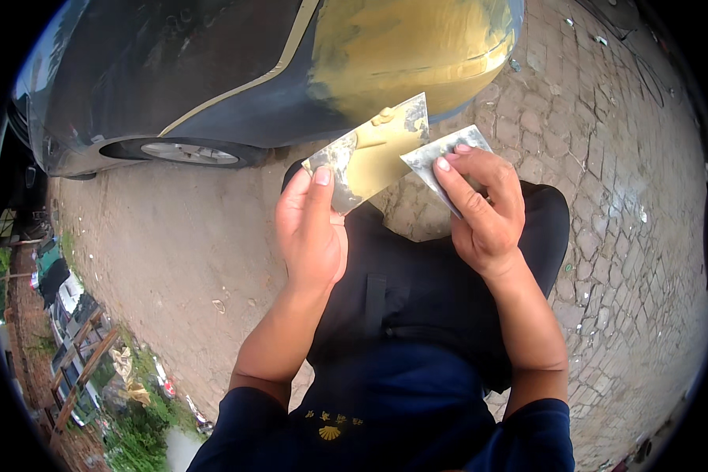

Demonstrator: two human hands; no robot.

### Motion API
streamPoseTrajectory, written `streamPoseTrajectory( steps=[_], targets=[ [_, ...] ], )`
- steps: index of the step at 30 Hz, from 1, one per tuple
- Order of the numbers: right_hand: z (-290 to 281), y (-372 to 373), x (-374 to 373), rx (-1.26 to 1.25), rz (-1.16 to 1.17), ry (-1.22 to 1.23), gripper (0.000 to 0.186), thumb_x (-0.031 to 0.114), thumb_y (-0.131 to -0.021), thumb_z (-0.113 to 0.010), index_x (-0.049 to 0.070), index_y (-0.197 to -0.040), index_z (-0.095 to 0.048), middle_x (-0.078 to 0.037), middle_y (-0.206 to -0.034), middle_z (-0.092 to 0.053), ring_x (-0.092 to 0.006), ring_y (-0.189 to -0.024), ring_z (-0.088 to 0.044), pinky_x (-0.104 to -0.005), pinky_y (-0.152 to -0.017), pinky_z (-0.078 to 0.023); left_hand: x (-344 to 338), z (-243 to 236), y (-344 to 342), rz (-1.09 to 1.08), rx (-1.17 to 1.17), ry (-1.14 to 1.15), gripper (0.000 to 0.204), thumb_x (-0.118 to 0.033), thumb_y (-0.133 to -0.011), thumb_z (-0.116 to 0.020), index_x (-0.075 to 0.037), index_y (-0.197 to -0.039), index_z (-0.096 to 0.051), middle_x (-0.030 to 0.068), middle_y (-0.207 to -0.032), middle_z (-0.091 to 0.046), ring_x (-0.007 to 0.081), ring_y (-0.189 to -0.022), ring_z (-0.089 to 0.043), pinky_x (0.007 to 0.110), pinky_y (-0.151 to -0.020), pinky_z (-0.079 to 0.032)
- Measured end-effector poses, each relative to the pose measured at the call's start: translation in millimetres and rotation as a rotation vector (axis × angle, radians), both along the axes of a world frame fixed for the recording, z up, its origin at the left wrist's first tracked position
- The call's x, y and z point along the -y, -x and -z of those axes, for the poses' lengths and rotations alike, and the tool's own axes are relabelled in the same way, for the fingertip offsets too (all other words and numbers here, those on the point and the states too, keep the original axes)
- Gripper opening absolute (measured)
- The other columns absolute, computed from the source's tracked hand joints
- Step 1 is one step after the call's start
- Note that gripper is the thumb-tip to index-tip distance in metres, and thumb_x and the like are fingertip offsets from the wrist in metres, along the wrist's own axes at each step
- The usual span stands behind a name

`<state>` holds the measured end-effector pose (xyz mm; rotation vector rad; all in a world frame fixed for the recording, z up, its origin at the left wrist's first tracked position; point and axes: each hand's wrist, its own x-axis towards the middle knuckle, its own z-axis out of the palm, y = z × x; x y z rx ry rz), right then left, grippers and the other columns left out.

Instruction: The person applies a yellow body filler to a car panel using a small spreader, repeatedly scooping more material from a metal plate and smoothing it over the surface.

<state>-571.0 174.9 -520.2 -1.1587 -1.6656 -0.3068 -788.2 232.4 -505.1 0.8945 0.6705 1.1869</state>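
My left hand (315, 228) is closed on the lower left end of a flat metal putty plate (377, 157), smeared with yellow filler and a small lump near its top edge. In my right hand (484, 212) is a smaller pale scraper (433, 161) with dark smudges, pinched between thumb and fingers, just right of the plate. Above both hands is a dark car (204, 71), its bumper corner (401, 47) covered in patchy yellow filler. Masking tape (228, 94) curves along the body beside the filler.
A wheel (189, 153) is under the car. I am squatting on grey paving (621, 236) and dusty ground (157, 259), my dark-trousered knees (543, 220) below the hands. At the left edge are weeds (141, 436), planks (82, 370) and scattered debris. Cables (637, 63) lie at upper right.
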Motion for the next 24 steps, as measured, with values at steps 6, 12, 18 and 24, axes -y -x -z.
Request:
streamPoseTrajectory(
  steps=[6, 12, 18, 24],
  targets=[
    [-13.9, 27.6, -22.0, 0.108, 0.147, -0.12, 0.04, 0.007, -0.074, -0.076, 0.008, -0.115, -0.079, -0.006, -0.104, -0.072, -0.0274, -0.098, -0.07, -0.0379, -0.084, -0.054, 0.7, -15.4, -7.9, -0.036, -0.176, -0.167, 0.036, -0.019, -0.112, -0.051, 0.01, -0.132, -0.06, 0.0168, -0.13, -0.068, 0.021, -0.12, -0.065, 0.036, -0.106, -0.049],
    [-14.6, 44.6, -18.3, 0.103, 0.016, 0.056, 0.048, 0.007, -0.071, -0.073, 0.008, -0.119, -0.077, -0.005, -0.111, -0.07, -0.0258, -0.102, -0.068, -0.0383, -0.085, -0.051, -2.9, -11.9, -13.6, -0.043, -0.059, -0.143, 0.033, -0.016, -0.112, -0.049, 0.01, -0.129, -0.06, 0.0171, -0.129, -0.068, 0.0212, -0.121, -0.064, 0.036, -0.107, -0.048],
    [-34.4, -7.9, -69.8, 0.198, 0.208, -0.146, 0.041, 0.004, -0.076, -0.074, 0.012, -0.116, -0.079, -0.003, -0.105, -0.071, -0.0227, -0.101, -0.068, -0.0378, -0.083, -0.051, -49.3, 32.1, 18.9, -0.067, 0.04, -0.08, 0.028, -0.014, -0.111, -0.052, 0.005, -0.127, -0.063, 0.014, -0.128, -0.07, 0.022, -0.12, -0.066, 0.04, -0.108, -0.05],
    [-48.8, -43.0, -134.8, 0.399, 0.441, -0.452, 0.038, 0.012, -0.079, -0.077, 0.025, -0.114, -0.081, 0.009, -0.103, -0.07, -0.0143, -0.101, -0.066, -0.0327, -0.091, -0.038, -40.6, 77.9, 37.8, -0.019, 0.025, 0.092, 0.028, -0.016, -0.111, -0.053, 0.005, -0.126, -0.063, 0.0143, -0.127, -0.07, 0.0222, -0.12, -0.066, 0.039, -0.108, -0.049]
  ],
)
